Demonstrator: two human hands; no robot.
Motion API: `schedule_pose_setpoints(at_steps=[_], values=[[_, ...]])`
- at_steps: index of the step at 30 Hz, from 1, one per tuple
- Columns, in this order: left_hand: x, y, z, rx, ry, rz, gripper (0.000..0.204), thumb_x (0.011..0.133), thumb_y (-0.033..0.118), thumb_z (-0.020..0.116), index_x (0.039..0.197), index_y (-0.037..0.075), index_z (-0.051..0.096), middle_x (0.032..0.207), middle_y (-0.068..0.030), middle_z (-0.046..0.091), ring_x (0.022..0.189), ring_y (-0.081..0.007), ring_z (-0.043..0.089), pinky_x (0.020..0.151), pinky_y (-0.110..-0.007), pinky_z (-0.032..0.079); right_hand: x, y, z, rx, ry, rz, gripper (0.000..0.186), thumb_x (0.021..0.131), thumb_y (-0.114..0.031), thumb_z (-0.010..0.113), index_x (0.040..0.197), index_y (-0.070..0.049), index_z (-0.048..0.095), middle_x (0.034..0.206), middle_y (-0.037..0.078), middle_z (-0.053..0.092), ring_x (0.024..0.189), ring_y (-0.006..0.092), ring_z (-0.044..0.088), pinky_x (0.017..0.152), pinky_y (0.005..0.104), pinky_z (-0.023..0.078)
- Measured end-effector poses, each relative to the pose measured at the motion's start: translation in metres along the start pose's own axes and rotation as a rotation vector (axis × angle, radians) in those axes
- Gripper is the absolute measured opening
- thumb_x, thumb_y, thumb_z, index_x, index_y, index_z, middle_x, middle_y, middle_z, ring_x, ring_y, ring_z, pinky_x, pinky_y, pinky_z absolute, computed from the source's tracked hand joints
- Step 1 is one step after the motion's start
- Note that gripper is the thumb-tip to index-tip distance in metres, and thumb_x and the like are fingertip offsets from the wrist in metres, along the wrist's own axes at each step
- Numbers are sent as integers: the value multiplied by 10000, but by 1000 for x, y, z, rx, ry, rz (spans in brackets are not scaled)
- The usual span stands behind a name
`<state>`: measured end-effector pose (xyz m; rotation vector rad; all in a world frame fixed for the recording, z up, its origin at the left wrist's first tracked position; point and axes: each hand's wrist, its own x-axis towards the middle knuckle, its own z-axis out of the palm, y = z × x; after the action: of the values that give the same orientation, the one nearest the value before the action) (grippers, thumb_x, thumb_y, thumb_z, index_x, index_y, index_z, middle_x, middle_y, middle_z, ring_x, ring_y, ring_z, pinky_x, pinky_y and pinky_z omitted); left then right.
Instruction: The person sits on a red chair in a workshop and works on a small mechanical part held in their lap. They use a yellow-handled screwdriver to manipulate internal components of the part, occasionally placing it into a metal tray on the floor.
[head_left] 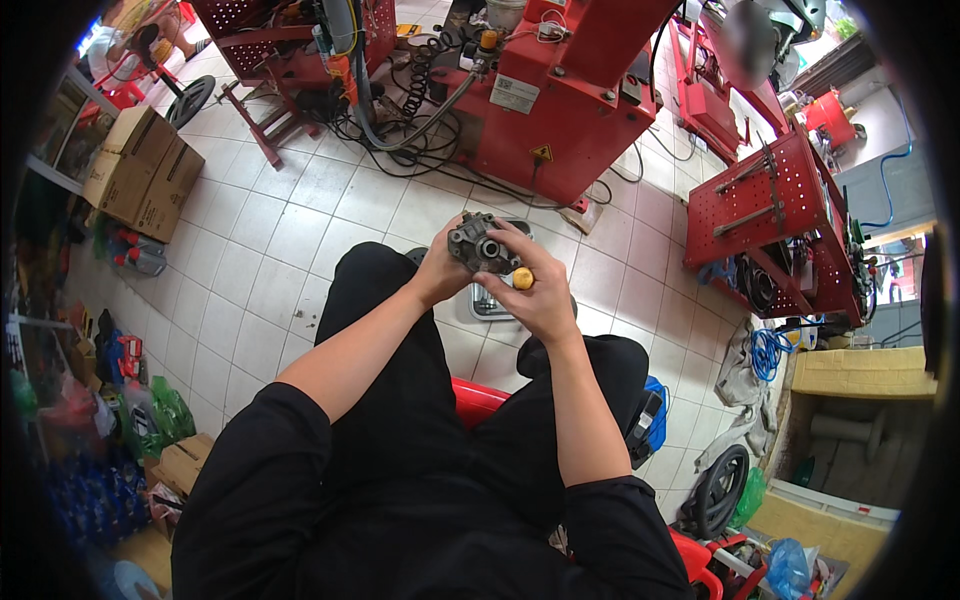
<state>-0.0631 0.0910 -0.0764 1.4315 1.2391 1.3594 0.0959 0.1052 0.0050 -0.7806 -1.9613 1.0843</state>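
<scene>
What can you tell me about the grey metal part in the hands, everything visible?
The metal part looks like a compact, irregular casting, dull dark grey, with rounded lugs at its edge and a brighter circular ring facing up. It is held off the floor, above a tray. The left hand grips its left side; the right hand steadies its right side. Its underside is hidden.

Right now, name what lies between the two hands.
The head view shows a grey metal part between the left hand and right hand, touched by both.
</scene>
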Motion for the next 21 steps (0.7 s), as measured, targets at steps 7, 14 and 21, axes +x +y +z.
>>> schedule_pose_setpoints(at_steps=[7,14,21], values=[[0,3,1,-22,49,56,342,695,77,727,1003,32,583,990,-83,565,892,-219,576,808,-308,471,1,-3,1,-36,20,-44,483,656,-75,775,1110,-63,611,1204,151,590,1028,273,617,867,320,489],[1,14,-1,152,20,123,292,711,59,681,988,59,588,1007,-77,570,944,-240,557,843,-323,460,0,3,1,-124,-8,-66,465,671,-138,769,1109,-95,618,1219,146,580,993,287,630,834,320,507],[0,6,-1,53,-4,22,328,684,66,706,988,62,580,997,-75,571,930,-253,562,839,-336,459,0,6,5,-134,41,-46,472,670,-164,774,1112,-118,616,1261,165,543,1045,306,604,850,340,502]])
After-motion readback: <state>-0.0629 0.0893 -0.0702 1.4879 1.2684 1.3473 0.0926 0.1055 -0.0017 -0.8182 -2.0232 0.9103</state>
